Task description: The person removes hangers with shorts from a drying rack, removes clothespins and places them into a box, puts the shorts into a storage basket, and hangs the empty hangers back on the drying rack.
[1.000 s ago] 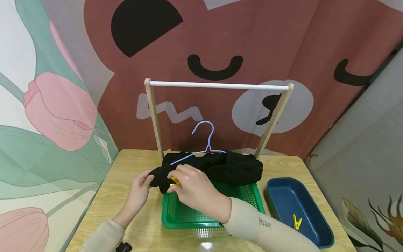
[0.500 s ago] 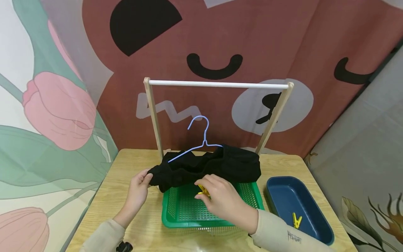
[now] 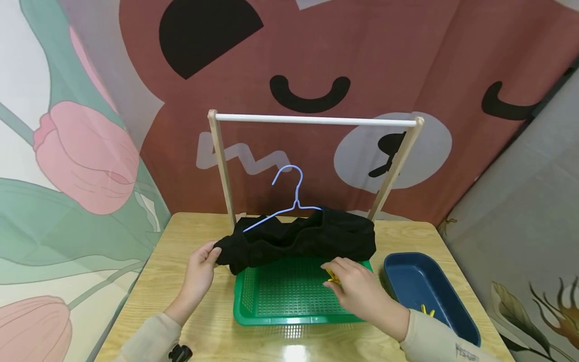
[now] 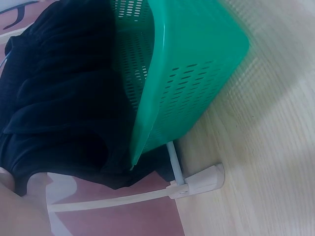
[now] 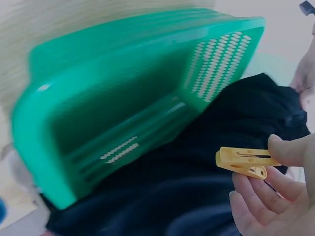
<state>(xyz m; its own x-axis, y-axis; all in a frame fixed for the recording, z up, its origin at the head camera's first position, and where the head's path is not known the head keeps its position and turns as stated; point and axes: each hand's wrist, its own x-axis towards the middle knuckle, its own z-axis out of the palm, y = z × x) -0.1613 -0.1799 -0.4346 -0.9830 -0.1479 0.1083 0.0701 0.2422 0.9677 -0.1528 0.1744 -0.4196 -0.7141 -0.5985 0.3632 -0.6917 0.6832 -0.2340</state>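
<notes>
A black garment hangs bunched over the back of a green basket, with a light-blue hanger set partly inside it, hook upward. My left hand pinches the garment's left end between thumb and fingers. Above the basket's right side, my right hand holds a yellow clothespin. In the right wrist view, the thumb and fingers grip one end of that clothespin, with its other end pointing away from the hand. The hanger's lower part is hidden in the cloth.
Behind the basket stands a wooden rack with a white rod across its top. To the right lies a dark blue tray with a yellow clothespin in it, partly hidden by the right sleeve. Printed curtains hang behind the table.
My right hand has moved right, away from the garment's left end, carrying the clothespin. The left hand keeps its pinch. The hanger and the cloth's middle have shifted slightly.
</notes>
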